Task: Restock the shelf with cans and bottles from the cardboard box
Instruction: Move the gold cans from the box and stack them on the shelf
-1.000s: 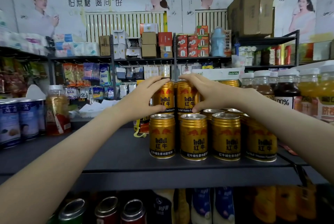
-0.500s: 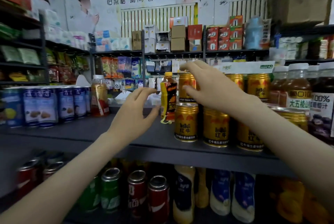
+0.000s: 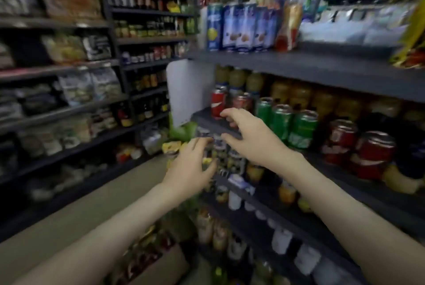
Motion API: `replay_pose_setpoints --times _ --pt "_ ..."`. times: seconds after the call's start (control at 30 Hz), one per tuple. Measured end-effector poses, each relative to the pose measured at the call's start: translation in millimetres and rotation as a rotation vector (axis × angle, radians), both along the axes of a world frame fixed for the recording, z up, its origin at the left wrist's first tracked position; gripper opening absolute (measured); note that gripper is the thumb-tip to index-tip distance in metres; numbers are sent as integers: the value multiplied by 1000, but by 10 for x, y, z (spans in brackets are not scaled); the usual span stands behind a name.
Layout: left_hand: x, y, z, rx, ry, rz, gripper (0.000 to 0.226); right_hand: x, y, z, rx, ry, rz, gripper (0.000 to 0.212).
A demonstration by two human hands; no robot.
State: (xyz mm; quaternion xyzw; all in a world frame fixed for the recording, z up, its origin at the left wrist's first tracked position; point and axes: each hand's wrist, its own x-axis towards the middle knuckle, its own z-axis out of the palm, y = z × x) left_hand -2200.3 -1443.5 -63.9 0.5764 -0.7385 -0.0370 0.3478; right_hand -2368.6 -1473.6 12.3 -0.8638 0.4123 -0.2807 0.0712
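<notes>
The view is blurred. My left hand [image 3: 192, 168] and my right hand [image 3: 251, 137] hang in the air in front of the dark shelf [image 3: 299, 64], fingers spread and loosely bent, holding nothing. Behind the right hand, on a lower shelf board [image 3: 207, 120], stand red cans [image 3: 218, 104] and green cans [image 3: 281, 121]. Blue-and-white cans [image 3: 243, 26] stand on the upper board. A cardboard box [image 3: 158, 268] with several colourful items lies on the floor at the bottom, below my left forearm.
More red cans [image 3: 374, 149] and yellow jars [image 3: 299, 94] fill the shelf at right. White bottles [image 3: 281, 241] line a lower board. A second rack of packets and bottles [image 3: 76, 82] runs along the left. A beige floor aisle [image 3: 80, 211] lies between them.
My view has swung left and down, away from the gold cans. Both hands have left the gold cans and dropped, now empty, in front of the lower shelf.
</notes>
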Motion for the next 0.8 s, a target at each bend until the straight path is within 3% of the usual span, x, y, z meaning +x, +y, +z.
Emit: replay_pose_setpoints --times 0.23,0.4,0.67,0.8 --pt "1618 899 -1050 307 -174 212 55 1641 72 -1258 324 160 202 52" --pt "2365 1203 -1566 439 -87 315 51 2545 49 -1856 468 285 328 42" --pt "3349 858 -2467 652 43 539 45 3730 -772 -2959 682 413 394 45" --pt "3912 432 -2942 861 36 644 51 4305 -1352 -3765 792 486 410 47"
